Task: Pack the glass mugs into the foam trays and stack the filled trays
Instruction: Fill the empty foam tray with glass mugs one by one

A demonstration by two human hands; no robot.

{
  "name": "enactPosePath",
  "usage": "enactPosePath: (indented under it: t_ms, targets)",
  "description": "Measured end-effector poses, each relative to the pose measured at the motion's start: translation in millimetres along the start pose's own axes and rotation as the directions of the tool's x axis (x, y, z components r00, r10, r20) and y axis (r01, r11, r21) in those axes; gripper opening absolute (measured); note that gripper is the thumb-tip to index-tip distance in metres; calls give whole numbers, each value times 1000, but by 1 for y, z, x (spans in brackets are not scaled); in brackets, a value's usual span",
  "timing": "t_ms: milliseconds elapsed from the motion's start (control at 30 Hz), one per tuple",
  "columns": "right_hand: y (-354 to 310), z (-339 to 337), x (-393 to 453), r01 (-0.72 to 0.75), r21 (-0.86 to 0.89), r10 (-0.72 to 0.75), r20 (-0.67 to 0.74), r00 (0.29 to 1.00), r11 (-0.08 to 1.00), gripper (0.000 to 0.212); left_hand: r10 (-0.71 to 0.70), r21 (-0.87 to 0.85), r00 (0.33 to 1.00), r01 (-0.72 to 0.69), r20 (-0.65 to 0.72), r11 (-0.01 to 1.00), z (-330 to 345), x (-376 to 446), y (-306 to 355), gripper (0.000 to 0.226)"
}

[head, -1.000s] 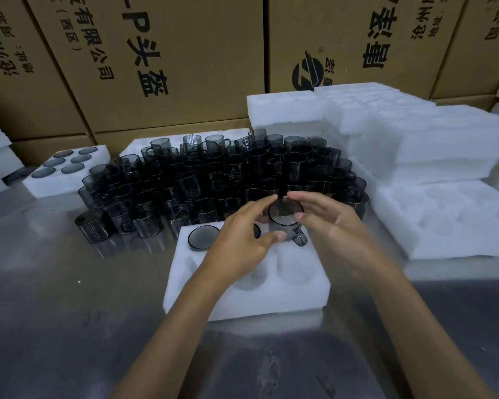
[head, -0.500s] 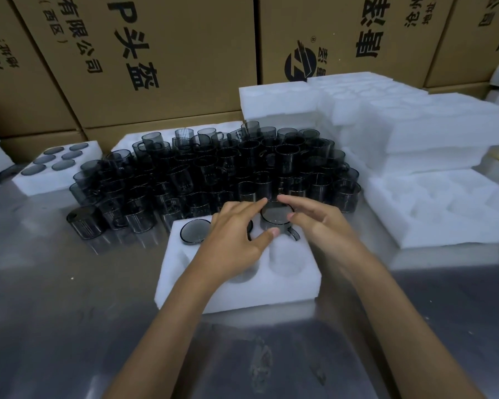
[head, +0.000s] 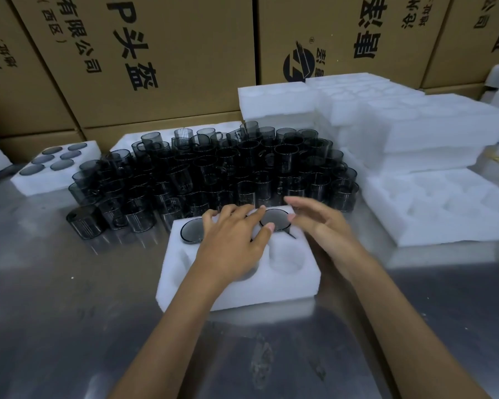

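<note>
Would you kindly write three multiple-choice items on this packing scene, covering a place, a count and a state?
1. Where is the filled foam tray?
A. far left of the table
B. under the hands
C. on the cardboard boxes

2. How many mugs does it show?
A. two
B. five
C. nine

3. How is the right hand?
A. fist round a mug
B. fingers spread, holding nothing
C. out of view

Answers:
1 A, it sits left of the loose mugs.
2 B, five dark rounds show.
3 B, its fingers are spread beside the seated mug.
</note>
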State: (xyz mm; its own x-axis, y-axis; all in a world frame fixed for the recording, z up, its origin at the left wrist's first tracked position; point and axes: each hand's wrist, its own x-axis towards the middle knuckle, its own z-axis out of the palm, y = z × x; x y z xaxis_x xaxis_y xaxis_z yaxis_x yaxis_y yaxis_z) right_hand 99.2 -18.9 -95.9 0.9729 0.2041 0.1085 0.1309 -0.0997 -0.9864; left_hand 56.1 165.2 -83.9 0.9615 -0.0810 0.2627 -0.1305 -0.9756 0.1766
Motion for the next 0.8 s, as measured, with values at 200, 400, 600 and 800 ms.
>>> enactPosePath:
  t_ms: [200, 400, 600, 800]
  targets:
    - [24, -27, 19, -85, -574, -256, -487, 835, 814, 50, -13, -15, 1000, 13, 2, 1000, 0, 0, 1, 53]
    - [33, -33, 22, -142, -647, -268, -493, 828, 749, 52, -19, -27, 1000, 19, -3, 999, 1, -1, 1, 53]
    - [34, -32, 23, -226, -687, -201, -482, 853, 690, 67, -19, -37, 1000, 19, 4, 999, 0, -2, 0, 53]
    - [29, -28, 15, -171, -657, -263, -508, 820, 735, 33, -5, -67, 987, 16, 163, 998, -9, -3, 0, 57]
